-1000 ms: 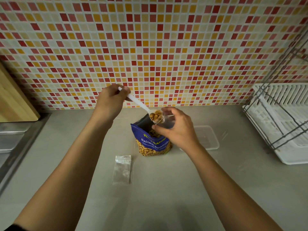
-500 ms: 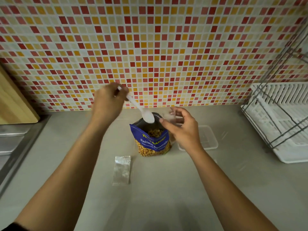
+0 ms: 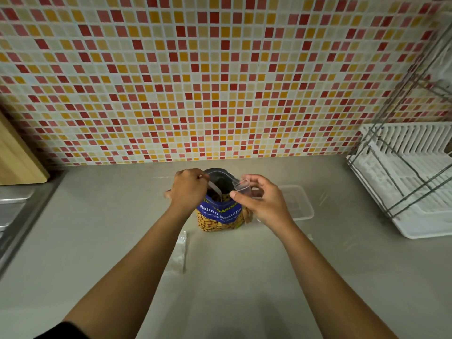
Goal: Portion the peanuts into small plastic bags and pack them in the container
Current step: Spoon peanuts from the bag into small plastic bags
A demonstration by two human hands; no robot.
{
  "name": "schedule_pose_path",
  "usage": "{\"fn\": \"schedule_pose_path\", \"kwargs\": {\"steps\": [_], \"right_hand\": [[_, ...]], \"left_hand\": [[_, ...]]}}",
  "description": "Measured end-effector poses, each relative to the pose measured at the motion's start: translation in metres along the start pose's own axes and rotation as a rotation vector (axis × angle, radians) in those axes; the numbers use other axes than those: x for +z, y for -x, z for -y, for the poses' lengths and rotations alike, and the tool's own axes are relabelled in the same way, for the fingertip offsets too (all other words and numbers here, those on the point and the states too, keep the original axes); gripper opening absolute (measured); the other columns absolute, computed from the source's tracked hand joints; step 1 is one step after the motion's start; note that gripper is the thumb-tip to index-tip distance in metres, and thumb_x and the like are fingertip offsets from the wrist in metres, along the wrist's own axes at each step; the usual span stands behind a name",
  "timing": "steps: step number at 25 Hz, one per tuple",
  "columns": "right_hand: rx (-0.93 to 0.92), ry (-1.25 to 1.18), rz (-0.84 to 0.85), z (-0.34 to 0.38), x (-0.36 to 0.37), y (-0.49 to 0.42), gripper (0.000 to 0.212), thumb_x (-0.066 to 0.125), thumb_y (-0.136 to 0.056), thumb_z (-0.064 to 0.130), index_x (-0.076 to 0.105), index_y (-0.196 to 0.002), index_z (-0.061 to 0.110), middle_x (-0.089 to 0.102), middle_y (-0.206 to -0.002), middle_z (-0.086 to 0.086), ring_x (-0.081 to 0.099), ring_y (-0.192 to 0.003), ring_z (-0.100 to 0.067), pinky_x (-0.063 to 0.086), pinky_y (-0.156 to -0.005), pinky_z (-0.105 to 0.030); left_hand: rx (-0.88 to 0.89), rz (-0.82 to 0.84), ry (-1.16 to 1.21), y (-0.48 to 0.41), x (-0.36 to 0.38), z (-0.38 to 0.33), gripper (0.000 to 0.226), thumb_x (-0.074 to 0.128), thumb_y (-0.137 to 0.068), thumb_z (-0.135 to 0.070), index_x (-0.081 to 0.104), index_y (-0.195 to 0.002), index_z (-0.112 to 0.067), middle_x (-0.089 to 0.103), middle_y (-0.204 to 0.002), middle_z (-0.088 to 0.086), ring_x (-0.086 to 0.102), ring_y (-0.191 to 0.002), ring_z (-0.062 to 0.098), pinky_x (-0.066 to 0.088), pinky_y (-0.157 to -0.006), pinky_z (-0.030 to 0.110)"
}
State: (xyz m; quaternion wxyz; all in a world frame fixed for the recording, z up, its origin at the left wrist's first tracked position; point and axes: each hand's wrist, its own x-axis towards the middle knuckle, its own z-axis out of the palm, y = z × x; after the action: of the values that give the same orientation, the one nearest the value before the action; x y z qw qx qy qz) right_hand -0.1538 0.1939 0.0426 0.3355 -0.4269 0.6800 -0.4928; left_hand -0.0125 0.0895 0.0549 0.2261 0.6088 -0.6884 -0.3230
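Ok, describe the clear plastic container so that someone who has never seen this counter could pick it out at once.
Start at the white dish rack on the right of the grey counter and look left. The clear plastic container sits low and open on the counter, just behind the right hand and right of the blue Salted Peanuts bag. Unlike the flat small plastic bag nearer the camera, it is rigid, with a raised rim.

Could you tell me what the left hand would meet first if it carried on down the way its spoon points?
Most likely the peanuts inside the peanut bag; the left hand already angles the spoon into its open mouth.
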Motion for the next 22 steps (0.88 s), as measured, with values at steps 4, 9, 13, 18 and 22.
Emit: {"fn": "schedule_pose_path", "kwargs": {"steps": [4,9,13,18,22], "right_hand": [[0.003,-0.022,0.014,-0.002,-0.002,-0.001,0.05,0.078,-0.071,0.031,0.058,-0.115,0.023,0.065,-0.11,0.005,0.062,-0.094,-0.003,0.055,-0.077,-0.024],[-0.01,-0.042,0.016,-0.002,-0.002,0.002,0.044,0.077,-0.073,0.028,0.057,-0.112,0.024,0.065,-0.107,0.007,0.062,-0.091,-0.002,0.054,-0.075,-0.02],[-0.002,-0.062,0.027,-0.001,-0.002,0.003,0.044,0.078,-0.072,0.028,0.056,-0.111,0.026,0.065,-0.106,0.009,0.062,-0.091,-0.003,0.054,-0.075,-0.02],[0.018,-0.118,0.003,0.001,-0.009,0.004,0.05,0.077,-0.073,0.028,0.056,-0.118,0.022,0.062,-0.113,0.005,0.06,-0.101,-0.008,0.053,-0.066,-0.014],[-0.001,-0.12,-0.051,0.007,-0.017,0.003,0.05,0.077,-0.073,0.029,0.055,-0.118,0.025,0.061,-0.115,0.005,0.06,-0.103,-0.009,0.051,-0.061,-0.011]], "left_hand": [[-0.033,-0.008,0.078,0.004,-0.004,0.0,0.019,0.048,-0.093,-0.026,0.064,-0.082,-0.023,0.068,-0.088,0.006,0.059,-0.09,0.024,0.047,-0.09,0.053],[-0.09,-0.016,0.244,0.003,-0.014,0.001,0.016,0.049,-0.094,-0.024,0.063,-0.088,-0.018,0.064,-0.096,0.005,0.057,-0.093,0.022,0.051,-0.082,0.039],[-0.134,0.037,0.381,0.007,-0.019,-0.001,0.023,0.05,-0.094,-0.023,0.067,-0.099,-0.008,0.063,-0.097,0.006,0.056,-0.094,0.02,0.042,-0.069,0.027],[-0.194,0.044,0.528,0.007,-0.027,-0.001,0.026,0.045,-0.097,-0.022,0.064,-0.103,-0.005,0.06,-0.083,-0.001,0.05,-0.086,0.012,0.039,-0.069,0.022],[-0.255,0.033,0.597,0.006,-0.033,0.006,0.029,0.046,-0.097,-0.026,0.063,-0.109,-0.006,0.06,-0.097,-0.001,0.043,-0.105,0.015,0.029,-0.089,0.039]]}}
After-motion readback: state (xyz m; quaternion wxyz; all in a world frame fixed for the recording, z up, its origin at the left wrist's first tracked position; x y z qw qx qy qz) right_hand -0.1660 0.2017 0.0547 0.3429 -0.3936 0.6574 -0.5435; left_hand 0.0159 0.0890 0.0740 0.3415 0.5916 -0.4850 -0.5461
